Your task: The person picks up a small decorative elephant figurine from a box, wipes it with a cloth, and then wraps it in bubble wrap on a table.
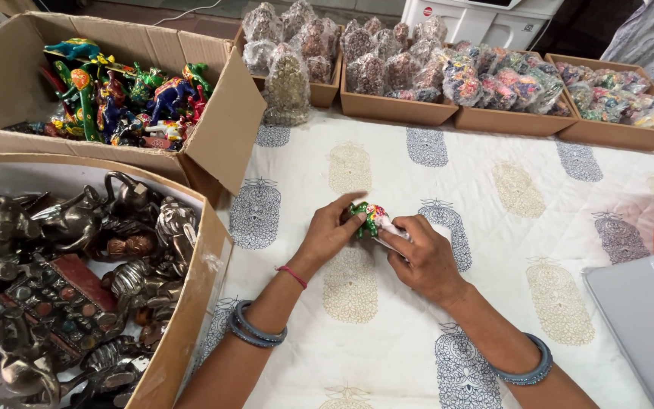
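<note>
Here, a small painted animal figurine [369,218] sits pinched between my left hand [328,236] and right hand [421,257], fingers of both closed on it, above the printed cloth [509,197]; a box of metal figurines [191,303] stands to my left.

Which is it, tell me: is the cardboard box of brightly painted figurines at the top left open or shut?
Open. The box's flaps are folded outward, and the painted figurines show piled inside from above.
</note>
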